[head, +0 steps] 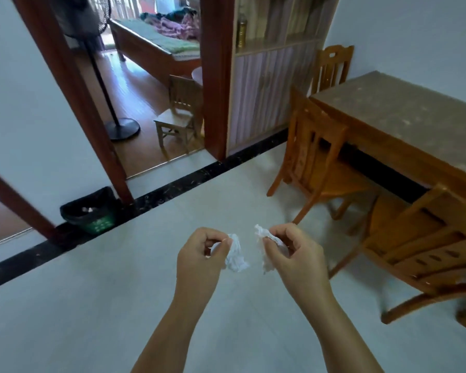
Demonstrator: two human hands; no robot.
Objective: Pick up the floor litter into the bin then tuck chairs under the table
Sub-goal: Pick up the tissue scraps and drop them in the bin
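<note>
My left hand (199, 254) pinches a crumpled white tissue (236, 255) above the pale floor. Beside it, my right hand (296, 251) pinches a second crumpled white tissue (265, 243). The green bin (92, 211) with a black liner stands against the wall at the left, well ahead of my hands. Two wooden chairs, one farther (315, 157) and one nearer (425, 249), stand pulled out from the wooden table (404, 114) on the right.
A third chair (331, 65) is behind the table by the wall. A doorway (156, 103) leads to a room with a fan stand (121, 127), a small chair (178, 114) and a bed. A cabinet (264, 76) stands right of the door.
</note>
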